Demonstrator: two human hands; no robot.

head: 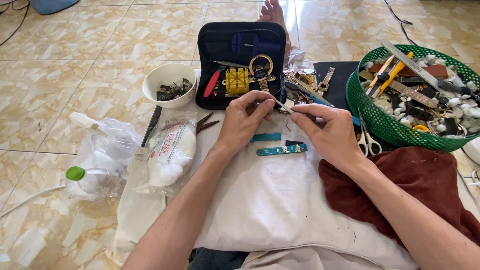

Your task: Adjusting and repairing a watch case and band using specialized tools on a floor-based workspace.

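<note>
Head view: both hands, left (243, 117) and right (325, 131), pinch one thin metal tool (283, 106) between fingertips above teal strap pieces (281, 149) lying on white cloth (270, 200).

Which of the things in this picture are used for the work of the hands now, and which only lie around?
In use:
left hand and right hand, both holding a thin metal tool
teal strap pieces on the white cloth

Lying about:
open tool case
white bowl
green basket
scissors
bag of cotton
plastic bottle
</note>
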